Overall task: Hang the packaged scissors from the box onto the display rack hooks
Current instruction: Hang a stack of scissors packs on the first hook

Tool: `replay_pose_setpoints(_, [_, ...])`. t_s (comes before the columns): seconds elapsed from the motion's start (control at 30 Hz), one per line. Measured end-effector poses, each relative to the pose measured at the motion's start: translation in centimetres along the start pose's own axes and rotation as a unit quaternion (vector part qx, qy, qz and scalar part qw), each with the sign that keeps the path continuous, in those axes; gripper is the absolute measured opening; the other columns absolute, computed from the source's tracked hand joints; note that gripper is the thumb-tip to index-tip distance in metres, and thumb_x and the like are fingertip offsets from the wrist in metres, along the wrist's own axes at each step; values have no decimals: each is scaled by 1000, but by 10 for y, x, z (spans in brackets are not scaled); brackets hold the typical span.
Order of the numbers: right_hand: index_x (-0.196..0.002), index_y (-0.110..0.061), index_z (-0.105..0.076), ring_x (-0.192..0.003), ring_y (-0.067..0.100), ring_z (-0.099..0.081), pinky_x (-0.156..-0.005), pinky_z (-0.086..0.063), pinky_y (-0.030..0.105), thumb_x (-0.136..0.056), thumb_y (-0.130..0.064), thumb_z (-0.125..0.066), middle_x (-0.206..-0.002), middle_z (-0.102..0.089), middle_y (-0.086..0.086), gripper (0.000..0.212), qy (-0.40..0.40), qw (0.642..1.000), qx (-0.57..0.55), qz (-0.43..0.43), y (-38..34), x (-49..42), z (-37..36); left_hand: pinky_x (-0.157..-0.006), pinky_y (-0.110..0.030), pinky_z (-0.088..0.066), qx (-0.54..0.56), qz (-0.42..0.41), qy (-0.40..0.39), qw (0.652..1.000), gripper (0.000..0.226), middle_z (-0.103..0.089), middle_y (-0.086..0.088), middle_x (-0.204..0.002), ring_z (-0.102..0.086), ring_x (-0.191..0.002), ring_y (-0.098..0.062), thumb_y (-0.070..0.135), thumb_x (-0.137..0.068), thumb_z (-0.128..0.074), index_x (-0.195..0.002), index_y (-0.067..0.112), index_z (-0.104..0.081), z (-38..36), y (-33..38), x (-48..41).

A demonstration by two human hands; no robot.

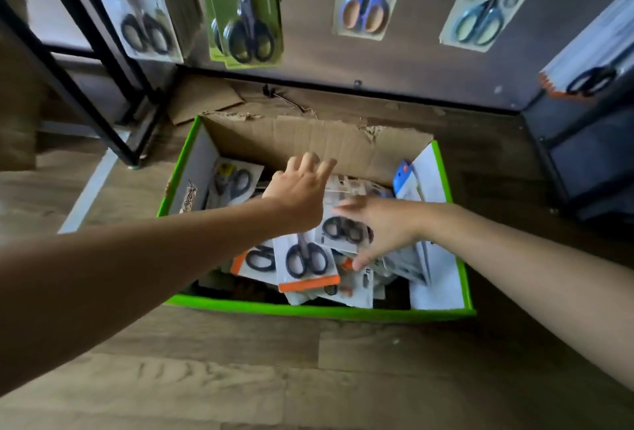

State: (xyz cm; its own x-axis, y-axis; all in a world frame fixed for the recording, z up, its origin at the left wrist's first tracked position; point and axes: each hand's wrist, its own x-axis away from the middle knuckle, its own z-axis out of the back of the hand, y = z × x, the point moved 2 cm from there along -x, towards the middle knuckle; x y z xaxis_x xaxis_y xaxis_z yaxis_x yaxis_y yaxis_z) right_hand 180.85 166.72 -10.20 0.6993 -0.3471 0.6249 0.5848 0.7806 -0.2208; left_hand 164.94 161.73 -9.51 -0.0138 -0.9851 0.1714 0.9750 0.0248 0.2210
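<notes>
I am at the picking step. My right hand [380,227] grasps 1 scissors pack [343,229] in the box [308,309], centre frame, and my left hand [302,189] hovers released. Next, I think, I lift it to the display rack [429,62] at the top.

Box [302,141] is raw brown corrugated cardboard inside, torn rough at the top edge, green printed outside. Scissors packs [307,263] are glossy clear plastic over printed card. Floor [240,378] is matt wood-grain plank; rack frame [85,52] is black painted metal.
</notes>
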Motion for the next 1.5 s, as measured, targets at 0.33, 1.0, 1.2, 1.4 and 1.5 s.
replay_pose_setpoints(0.33, [-112, -15, -65, -87, 21, -62, -80, -48, 45, -93, -23, -56, -96, -68, 3, 23, 196, 976, -78, 49, 17, -1, 20, -99, -32, -37, 123, 10, -39, 992, 68, -38, -8, -137, -36, -127, -27, -6, -82, -47, -144, 20, -37, -10, -3, -13])
replay_pose_setpoints(1.0, [-80, -18, -58, -66, 18, -69, -47, -52, 29, -91, -24, -64, -81, -69, 2, 13, 567, 720, -394, -70, -5, -4, 111, -93, -27, -50, 402, -3, 53, 914, 76, -41, 6, -134, -52, -114, -9, 48, -79, -72, -143, 30, -34, 42, -19, -5])
replay_pose_setpoints(1.2, [-94, -22, -57, -77, 20, -71, -61, -60, 36, -91, -25, -66, -101, -65, 5, 9, 485, 686, -542, -1, -27, -13, 123, -81, -32, -55, 328, 11, 153, 932, 42, -62, -1, -114, -61, -96, -17, 6, -91, -51, -129, 24, -48, 53, -24, -2])
replay_pose_setpoints(1.4, [-124, -31, -51, -104, 17, -55, -91, -45, 31, -89, -23, -65, -129, -50, 3, 38, 505, 797, -325, -60, -18, -23, 125, -45, -8, -35, 439, 62, 172, 880, 33, -52, 6, -68, -49, -55, -1, -9, -86, -43, -77, 21, -51, 74, -56, -2])
replay_pose_setpoints(1.5, [-140, -28, -45, -128, 20, -39, -102, -32, 29, -88, -28, -68, -139, -47, 1, 57, 501, 835, -225, -38, -30, -17, 149, -56, -16, -40, 416, 35, 133, 899, 24, -59, -10, -79, -50, -68, -11, -9, -83, -43, -95, 6, -58, 84, -69, -2])
